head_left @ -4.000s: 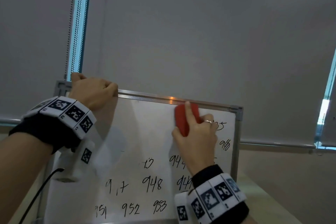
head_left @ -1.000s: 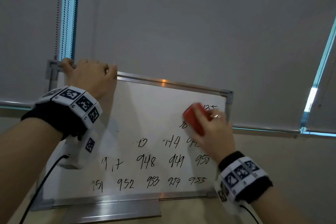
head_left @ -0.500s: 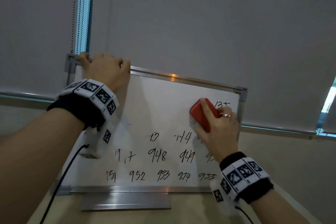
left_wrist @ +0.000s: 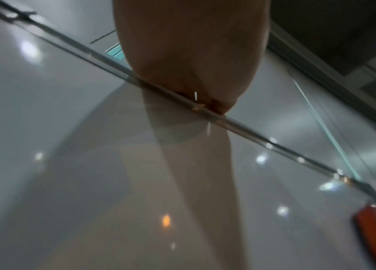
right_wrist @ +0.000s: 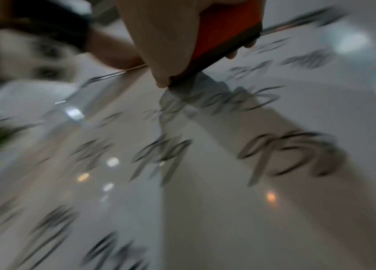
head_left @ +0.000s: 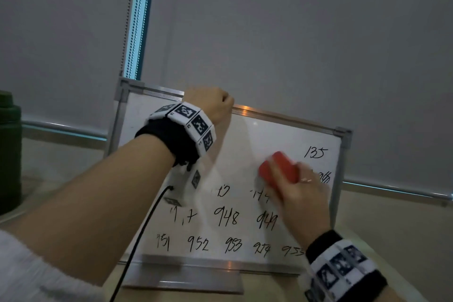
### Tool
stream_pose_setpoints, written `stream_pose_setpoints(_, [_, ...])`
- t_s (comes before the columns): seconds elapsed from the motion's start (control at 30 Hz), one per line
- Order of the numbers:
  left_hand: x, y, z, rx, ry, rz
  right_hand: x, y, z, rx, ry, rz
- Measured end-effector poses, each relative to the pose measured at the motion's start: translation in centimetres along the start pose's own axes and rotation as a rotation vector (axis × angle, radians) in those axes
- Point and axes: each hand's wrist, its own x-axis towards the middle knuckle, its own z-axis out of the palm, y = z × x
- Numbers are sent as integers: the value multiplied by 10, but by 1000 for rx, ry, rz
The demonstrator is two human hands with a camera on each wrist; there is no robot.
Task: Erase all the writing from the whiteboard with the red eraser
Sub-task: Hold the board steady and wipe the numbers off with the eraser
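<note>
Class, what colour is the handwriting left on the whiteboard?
Black handwriting, clearest in the head view.

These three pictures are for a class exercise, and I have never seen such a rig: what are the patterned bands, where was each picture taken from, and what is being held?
No machine here: a person wears a camera on the head and one on each wrist; the checkered wristbands carry the wrist cameras. The wide picture is the head view. The left hand grips the top edge of the white metal-framed whiteboard, steadying it; the left wrist view shows this from below. The right hand holds the red block eraser against the board, blurred in motion; the right wrist view shows its grip. Handwritten black numbers remain.
</note>
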Motion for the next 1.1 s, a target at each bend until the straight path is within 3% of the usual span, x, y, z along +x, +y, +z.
stream_pose_setpoints(0.1, [0, 0, 3, 19, 13, -1, 13, 49, -1, -23, -39, 425])
stream_pose_setpoints(0.13, [0, 0, 4, 13, 14, -8, 13, 56, 0, -31, -44, 492])
stream_pose_setpoints(0.2, [3, 1, 6, 15, 8, -22, 5, 45, 2, -20, -2, 381])
stream_pose_setpoints(0.3, [3, 1, 7, 41, 15, -22, -25, 10, 17, -33, 38, -176])
stream_pose_setpoints(0.37, [0, 1, 6, 40, 33, -9, -30, 12, 23, -72, 46, -378])
stream_pose_setpoints(0.4, [-1, 1, 6, 42, 41, -3, -25, 21, 25, -77, 69, -340])
stream_pose_setpoints(0.53, [-3, 2, 5, 57, 38, -3, 1, 56, 17, -36, 97, 269])
stream_pose_setpoints(0.57, [-2, 2, 6, 52, 38, -7, 2, 54, 16, -20, 78, 333])
stream_pose_setpoints(0.63, [-1, 3, 8, 43, 55, -9, -5, 37, 18, 11, 103, 209])
stream_pose_setpoints(0.7, [0, 3, 9, 26, 66, -8, -25, 19, 24, 18, 105, -103])
stream_pose_setpoints(0.77, [-1, 1, 8, 18, 75, -5, -30, 23, 26, -32, 87, -276])
stream_pose_setpoints(0.83, [-3, 1, 9, 25, 81, 2, -23, 40, 27, -35, 130, -142])
stream_pose_setpoints(0.93, [-2, 1, 12, 26, 87, -6, -5, 59, 22, -23, 108, 294])
stream_pose_setpoints(0.97, [-1, 1, 13, 22, 91, -12, -4, 58, 22, -3, 81, 374])
stream_pose_setpoints(1.03, [0, 0, 15, 8, 107, -18, -12, 40, 21, 18, 96, 321])
stream_pose_setpoints(1.1, [1, -1, 16, -7, 117, -17, -31, 17, 27, 12, 108, -6])
